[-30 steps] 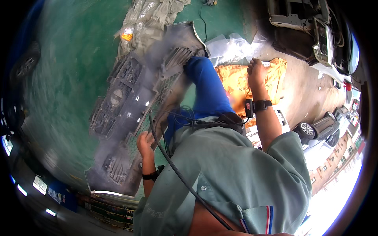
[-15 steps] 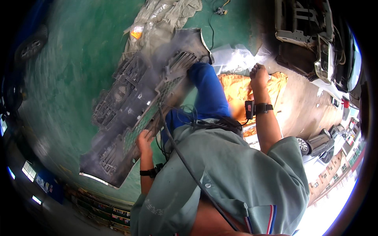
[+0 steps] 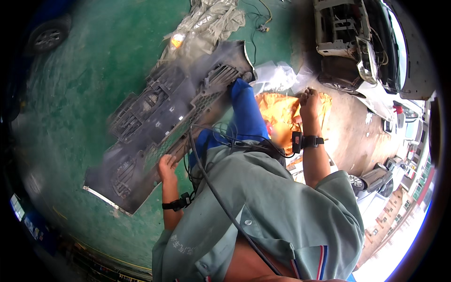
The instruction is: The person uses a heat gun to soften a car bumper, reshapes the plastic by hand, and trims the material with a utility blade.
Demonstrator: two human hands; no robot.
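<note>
at the far left i could make out a dark car wheel (image 3: 48,39) near the rim of my view, with the green floor (image 3: 80,108) spreading out beside it. next came the large grey bumper (image 3: 181,110), lying slantwise on that floor, ribbed and slotted, with a mesh strip toward the wearer; its upper part lay near a crumpled pale sheet (image 3: 206,26). the left hand (image 3: 167,167) was released, fingers loosely bent, right by the bumper's near edge, though i could not tell whether it touched. a black band (image 3: 176,203) circled that wrist. further right, a black cable (image 3: 217,196) ran down over the grey-green shirt (image 3: 263,202), and a blue trouser leg (image 3: 248,108) reached up to the bumper. past it i had a clear plastic sheet (image 3: 277,76) and, just below, an orange cloth (image 3: 272,105). in front of that cloth hung the right hand (image 3: 310,104), its fingers curled; i could not tell whether it gripped anything. a small black device (image 3: 297,142) sat beside its wrist strap. farthest right stood a white car (image 3: 376,97), its front stripped open.
</note>
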